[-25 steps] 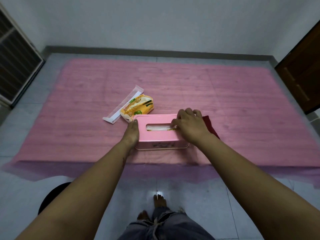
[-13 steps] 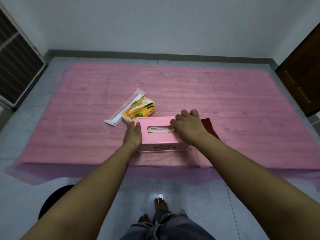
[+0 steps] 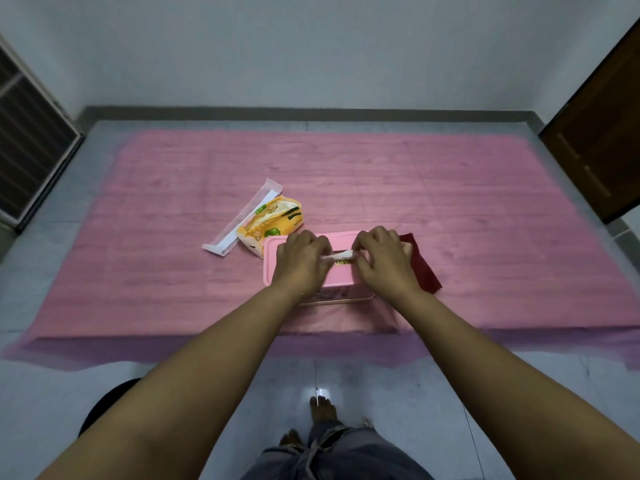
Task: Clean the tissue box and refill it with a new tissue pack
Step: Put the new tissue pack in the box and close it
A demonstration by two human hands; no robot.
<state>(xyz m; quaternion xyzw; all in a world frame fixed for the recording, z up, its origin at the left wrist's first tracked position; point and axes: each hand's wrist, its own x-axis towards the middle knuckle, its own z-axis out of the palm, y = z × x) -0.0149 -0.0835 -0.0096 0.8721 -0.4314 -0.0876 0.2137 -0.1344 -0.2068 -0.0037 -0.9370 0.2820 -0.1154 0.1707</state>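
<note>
A pink tissue box (image 3: 272,263) stands on the pink-covered table (image 3: 450,237), close to its near edge. Both hands are over the box lid. My left hand (image 3: 300,263) and my right hand (image 3: 381,259) each pinch an end of the white tissue (image 3: 341,255) that sticks out of the slot on top. The slot itself is mostly hidden by my fingers. An orange and yellow tissue pack wrapper (image 3: 273,223) lies crumpled just behind the box's left end.
A dark red cloth (image 3: 424,268) lies against the right end of the box. A long white plastic strip (image 3: 242,216) lies left of the wrapper. A brown door (image 3: 602,133) is at the right, a grille (image 3: 31,140) at the left.
My left hand left the box's left side and came onto the lid. Both hands now pinch the tissue at the slot, which was lying flat inside it before.
</note>
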